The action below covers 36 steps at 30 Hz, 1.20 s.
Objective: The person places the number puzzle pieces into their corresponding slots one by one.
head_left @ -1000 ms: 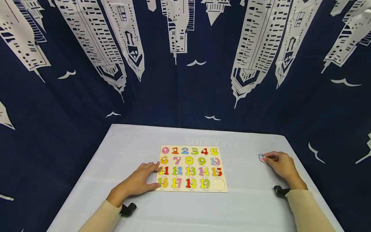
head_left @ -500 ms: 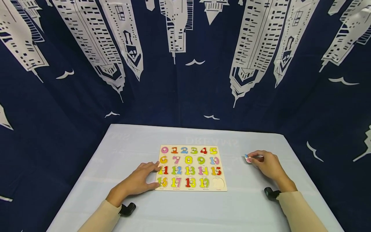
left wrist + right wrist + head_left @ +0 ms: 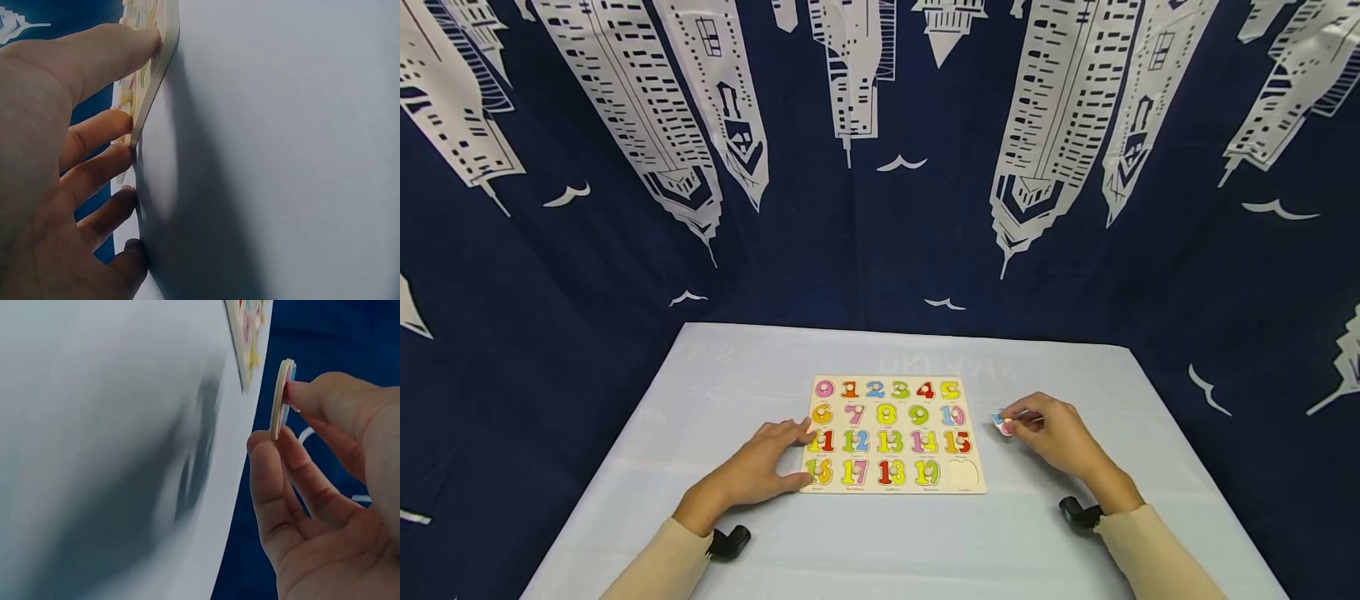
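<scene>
A wooden number puzzle board (image 3: pixel 902 414) lies flat on the table, with colourful knobbed numerals from 0 to 19 in rows. Its lower right corner shows a bare recess (image 3: pixel 964 474). My left hand (image 3: pixel 758 463) rests at the board's left edge, fingers spread and thumb apart; the left wrist view has the thumb (image 3: pixel 119 53) over the edge. Just off the board's right side, my right hand (image 3: pixel 1060 435) pinches a pink and blue puzzle piece (image 3: pixel 1001 423). Seen edge-on in the right wrist view, the thin wooden piece (image 3: pixel 279 403) is held above the table.
A white-covered table (image 3: pixel 880 550) carries the board. Behind and around it hangs a dark blue cloth (image 3: pixel 805 250) printed with white buildings and birds. Each wrist wears a black camera (image 3: pixel 730 543).
My right hand has moved left across the table with the puzzle piece, from near the right edge to beside the board. My left hand stays at the board's left edge.
</scene>
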### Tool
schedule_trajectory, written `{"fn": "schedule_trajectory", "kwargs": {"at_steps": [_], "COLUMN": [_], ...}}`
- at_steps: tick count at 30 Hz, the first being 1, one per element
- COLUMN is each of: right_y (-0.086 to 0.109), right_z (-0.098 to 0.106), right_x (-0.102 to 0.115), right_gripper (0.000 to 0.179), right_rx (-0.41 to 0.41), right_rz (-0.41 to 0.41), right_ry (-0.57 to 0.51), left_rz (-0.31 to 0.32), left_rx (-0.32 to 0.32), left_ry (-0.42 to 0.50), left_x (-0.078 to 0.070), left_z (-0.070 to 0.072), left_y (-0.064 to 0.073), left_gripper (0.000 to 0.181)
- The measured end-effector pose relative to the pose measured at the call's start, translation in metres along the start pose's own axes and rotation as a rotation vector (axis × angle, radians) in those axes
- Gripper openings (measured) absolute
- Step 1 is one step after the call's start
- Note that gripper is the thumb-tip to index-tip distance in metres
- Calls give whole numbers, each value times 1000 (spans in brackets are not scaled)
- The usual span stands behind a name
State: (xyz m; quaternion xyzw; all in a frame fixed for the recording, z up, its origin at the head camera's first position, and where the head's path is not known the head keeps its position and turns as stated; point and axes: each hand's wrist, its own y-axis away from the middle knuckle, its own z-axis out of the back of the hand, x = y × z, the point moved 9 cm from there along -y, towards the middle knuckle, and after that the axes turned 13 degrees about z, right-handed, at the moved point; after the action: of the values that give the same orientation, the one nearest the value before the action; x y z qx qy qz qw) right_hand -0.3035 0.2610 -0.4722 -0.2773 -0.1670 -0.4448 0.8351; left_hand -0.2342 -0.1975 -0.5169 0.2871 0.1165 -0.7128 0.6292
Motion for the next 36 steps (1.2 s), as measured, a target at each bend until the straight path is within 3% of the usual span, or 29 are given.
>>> {"fn": "schedule_trajectory", "kwargs": {"at_steps": [13,20,36], "right_y": [7,13,9], "right_z": [-44,-58,-68], "right_x": [50,61,68], "right_gripper": [20,17,20], "right_rx": [227,333,355], "right_rz": [236,257,307], "right_ry": [-154,-144,-104], "left_rz": [9,18,19], "left_rx": [0,3,6], "left_ry": [-1,6,7], "left_x": [0,1,2], "left_z": [0,0,0], "left_y": [1,0,2], "left_gripper": [68,66,69]}}
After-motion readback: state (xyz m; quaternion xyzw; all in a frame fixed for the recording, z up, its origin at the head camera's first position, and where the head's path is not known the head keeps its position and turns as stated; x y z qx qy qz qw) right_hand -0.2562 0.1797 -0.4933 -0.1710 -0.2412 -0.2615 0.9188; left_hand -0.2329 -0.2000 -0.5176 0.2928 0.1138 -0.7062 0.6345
